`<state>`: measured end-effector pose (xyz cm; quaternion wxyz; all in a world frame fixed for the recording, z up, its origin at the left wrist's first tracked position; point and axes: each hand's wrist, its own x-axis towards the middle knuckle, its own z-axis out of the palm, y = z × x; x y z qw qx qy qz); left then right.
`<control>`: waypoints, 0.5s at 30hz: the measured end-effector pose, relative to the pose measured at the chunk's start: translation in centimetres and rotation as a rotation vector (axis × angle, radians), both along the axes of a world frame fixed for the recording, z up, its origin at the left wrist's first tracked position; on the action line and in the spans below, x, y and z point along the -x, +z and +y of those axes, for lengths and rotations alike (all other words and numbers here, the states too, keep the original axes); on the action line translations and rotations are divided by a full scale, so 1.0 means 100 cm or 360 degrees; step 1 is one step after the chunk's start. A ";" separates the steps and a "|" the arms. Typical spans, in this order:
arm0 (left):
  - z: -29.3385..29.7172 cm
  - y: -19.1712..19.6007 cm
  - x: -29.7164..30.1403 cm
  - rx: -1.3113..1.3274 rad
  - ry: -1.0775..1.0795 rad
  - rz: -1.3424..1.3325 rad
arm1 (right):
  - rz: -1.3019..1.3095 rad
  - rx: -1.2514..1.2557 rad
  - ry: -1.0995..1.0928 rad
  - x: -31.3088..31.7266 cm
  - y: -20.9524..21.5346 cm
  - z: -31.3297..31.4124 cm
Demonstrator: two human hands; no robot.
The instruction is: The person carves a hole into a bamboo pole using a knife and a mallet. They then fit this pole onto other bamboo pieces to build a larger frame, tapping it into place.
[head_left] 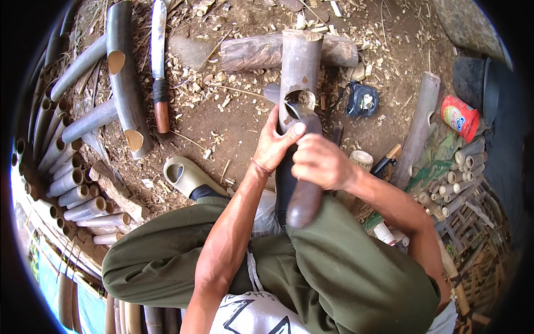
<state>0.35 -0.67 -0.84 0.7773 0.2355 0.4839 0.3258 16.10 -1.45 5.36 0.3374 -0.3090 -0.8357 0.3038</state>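
Bamboo tube [300, 62]: laid across the log [250, 54]. Knife [306, 205]: handle clamped in the right hand [322, 162], blade at the notch [306, 99]. Left hand [273, 143]: braced on the tube, near the right. Current step, by judgement: trimming the notch; the next cut calls for a steady tube

Bamboo tube [300, 58] across log [250, 54]

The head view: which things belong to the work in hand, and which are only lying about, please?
In the work:
Grey bamboo tube with a cut hole
Dark knife with a long brown handle, in the grip of the right hand
Rough grey-brown log under the tube

Lying about, it seems:
Long knife with a brown wooden handle
Red plastic container
Small dark rounded case
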 end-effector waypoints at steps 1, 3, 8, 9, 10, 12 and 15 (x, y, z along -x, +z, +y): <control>0.000 -0.001 0.003 -0.0005 0.0029 0.0002 | 0.0359 0.0332 -0.0163 -0.001 0.019 0.019; 0.006 0.006 0.002 -0.0002 0.0011 0.0039 | 0.0996 0.0777 -0.0629 -0.013 0.037 0.050; 0.018 0.013 -0.013 0.0137 -0.0021 0.0286 | 0.1405 0.1194 -0.1012 -0.016 0.041 0.079; 0.022 0.014 -0.016 0.0169 -0.0023 0.0353 | 0.1342 0.1180 -0.1056 -0.014 0.038 0.079; 0.025 0.016 -0.019 0.0210 -0.0027 0.0419 | 0.1294 0.1144 -0.1072 -0.013 0.035 0.078; 0.029 0.022 -0.024 0.0231 0.0014 0.0479 | 0.1194 0.1072 -0.1102 -0.012 0.029 0.078; 0.033 0.021 -0.026 0.0224 -0.0034 0.0609 | 0.1218 0.1123 -0.1084 -0.014 0.024 0.080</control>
